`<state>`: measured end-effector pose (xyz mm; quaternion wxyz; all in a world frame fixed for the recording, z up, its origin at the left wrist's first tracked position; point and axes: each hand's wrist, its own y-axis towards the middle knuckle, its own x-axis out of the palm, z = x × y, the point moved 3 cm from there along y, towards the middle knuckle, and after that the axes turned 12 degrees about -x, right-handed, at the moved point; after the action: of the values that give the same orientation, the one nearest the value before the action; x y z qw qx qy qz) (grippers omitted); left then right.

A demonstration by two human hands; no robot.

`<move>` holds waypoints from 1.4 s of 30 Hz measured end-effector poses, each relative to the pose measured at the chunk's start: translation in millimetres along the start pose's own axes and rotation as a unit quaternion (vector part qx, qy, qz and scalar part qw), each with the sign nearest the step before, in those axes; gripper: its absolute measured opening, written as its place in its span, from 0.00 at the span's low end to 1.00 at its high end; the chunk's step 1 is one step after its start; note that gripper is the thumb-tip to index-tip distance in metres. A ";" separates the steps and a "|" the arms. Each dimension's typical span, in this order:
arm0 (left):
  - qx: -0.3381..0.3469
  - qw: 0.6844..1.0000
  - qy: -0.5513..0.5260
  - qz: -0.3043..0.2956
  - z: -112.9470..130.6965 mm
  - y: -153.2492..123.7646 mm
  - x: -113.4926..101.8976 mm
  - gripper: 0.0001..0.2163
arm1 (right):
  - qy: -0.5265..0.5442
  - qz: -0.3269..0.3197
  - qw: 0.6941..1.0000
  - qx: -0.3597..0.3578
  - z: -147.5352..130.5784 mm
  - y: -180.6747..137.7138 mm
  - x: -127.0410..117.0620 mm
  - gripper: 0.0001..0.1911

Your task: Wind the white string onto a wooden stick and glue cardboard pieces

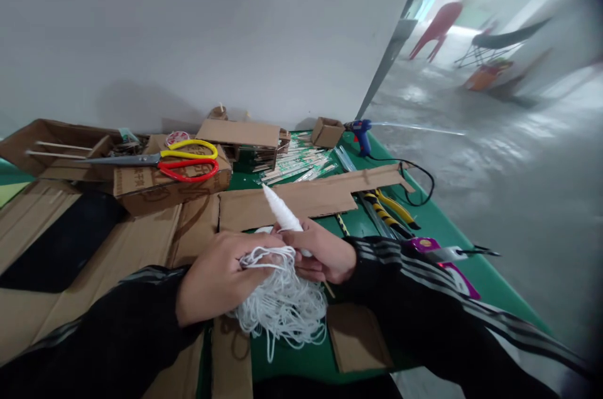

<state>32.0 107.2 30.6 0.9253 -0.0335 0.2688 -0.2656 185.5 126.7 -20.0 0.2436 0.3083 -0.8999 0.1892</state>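
Note:
My left hand (228, 273) is closed on a loose bundle of white cord (282, 308), whose loops hang below both hands over the table. A white cone wrapped in cord (281, 207) is gripped by my right hand (325, 249), its pointed tip tilted up and to the left. The two hands meet at the cone's lower end, so the fingertips there are partly hidden. A thin wooden stick (328, 289) shows just under my right hand.
Red-and-yellow scissors (188, 160) lie on a cardboard box (174, 188) at left. Wooden sticks (301, 160) are spread at the back. A blue glue gun (362, 135), pliers (396, 207) and a purple tool (424, 245) are along the right side. Cardboard pieces (306, 198) cover parts of the green table (490, 279).

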 end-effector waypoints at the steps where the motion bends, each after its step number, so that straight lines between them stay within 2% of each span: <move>1: 0.014 1.000 0.001 0.003 1.0 -1.2 -0.1 0.10 | 0.026 0.000 1.000 -0.006 3.1 0.0 3.1 0.10; 4: 0.039 0.999 -0.013 0.022 3.3 -5.4 -1.4 0.11 | 0.072 -0.018 0.997 -0.019 10.5 -3.7 10.9 0.10; 8: 0.010 0.998 -0.041 0.039 2.9 -8.3 -3.5 0.13 | 0.095 -0.058 0.994 -0.015 13.2 -10.2 17.3 0.09; 11: 0.035 0.997 -0.059 0.034 2.0 -8.5 -2.6 0.13 | 0.091 -0.069 0.993 -0.004 14.3 -11.5 19.9 0.09; 14: 0.042 0.996 -0.074 0.040 -1.4 -8.8 -1.6 0.13 | 0.060 -0.103 0.992 0.049 18.2 -12.4 23.2 0.07; 18: 0.005 0.990 -0.111 0.085 -1.4 -11.5 -6.1 0.13 | 0.027 -0.156 0.981 0.114 20.1 -16.4 25.1 0.11; 21: -0.029 0.985 -0.141 0.089 2.6 -11.9 -11.4 0.12 | -0.012 -0.175 0.974 0.142 18.6 -20.7 23.2 0.10; 24: -0.060 0.982 -0.172 0.058 3.1 -8.4 -15.2 0.10 | -0.076 -0.189 0.965 0.167 16.6 -24.3 21.3 0.11; 28: -0.120 0.965 -0.216 -0.088 -3.9 -1.6 -11.0 0.08 | -0.156 -0.199 0.948 0.191 14.6 -26.0 18.4 0.14; 30: -0.132 0.958 -0.222 -0.128 -5.7 0.0 -10.5 0.08 | -0.169 -0.200 0.946 0.191 14.5 -25.7 16.2 0.13; 33: -0.107 0.963 -0.217 -0.123 -2.4 0.4 -15.0 0.07 | -0.154 -0.175 0.957 0.173 13.9 -24.7 12.0 0.11; 38: -0.058 0.986 -0.148 -0.054 6.1 -2.3 -26.2 0.06 | -0.155 -0.118 0.970 0.148 8.7 -24.9 4.8 0.12; 42: -0.045 0.997 -0.051 -0.042 5.9 -3.2 -27.3 0.07 | -0.216 -0.162 0.947 0.173 9.7 -27.6 0.7 0.10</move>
<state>14.0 117.9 49.4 0.9236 -0.0997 0.2308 -0.2896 199.7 101.2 -22.2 0.0132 0.5209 -0.8222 0.2291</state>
